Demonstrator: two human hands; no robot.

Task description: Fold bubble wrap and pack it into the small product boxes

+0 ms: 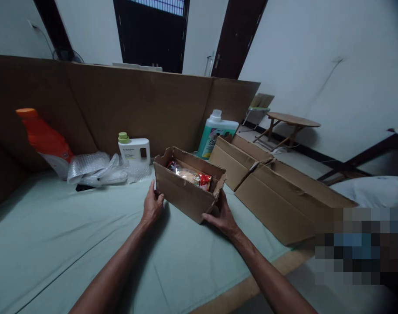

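An open cardboard box [182,192] is held between my two hands over the pale green cloth [97,244]. Inside it lie shiny plastic packets [188,175], one with red ends; their exact kind is unclear. My left hand [152,205] grips the box's left end, its fingers partly behind the corner. At the lower right corner my right hand [223,218] holds the box with the thumb on the front face. Just behind stand a white jug with a green cap [133,149] and a teal bottle [212,135].
Two larger open cardboard boxes [273,205] stand to the right. At left, an orange-red bottle [50,144] leans beside clear bubble wrap [97,168]. A tall cardboard panel [146,100] closes off the back. Beyond the right edge are a low wooden table [293,120] and a person in white [372,192].
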